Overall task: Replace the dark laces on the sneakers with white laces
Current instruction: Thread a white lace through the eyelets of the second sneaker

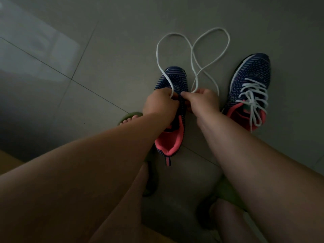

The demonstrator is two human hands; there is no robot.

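Pinching the white lace (192,55) on both sides, the person is working at the lowest eyelets of the near sneaker (172,109). The left hand (160,104) is curling its fingers round one strand at the shoe's left edge, and the right hand (203,100) is nipping the other strand between thumb and forefinger just across the tongue. Both hands are sitting on the shoe's throat, so the eyelets themselves are hidden under them.

From the two grips the lace is running forward in two long loose loops over the toe and onto the tiled floor (105,58), crossing once beside the toe cap. No crossings are showing on this shoe above the hands, so I am judging the lacing here to be only at its first row. The far sneaker (249,92), standing to the right and apart from the hands, is already wearing white laces, crossed and tied. No dark laces are in view.

Next, the move is likely calling for evening the two strands, then feeding one tip across into the next eyelet up while the other hand is steadying the shoe.
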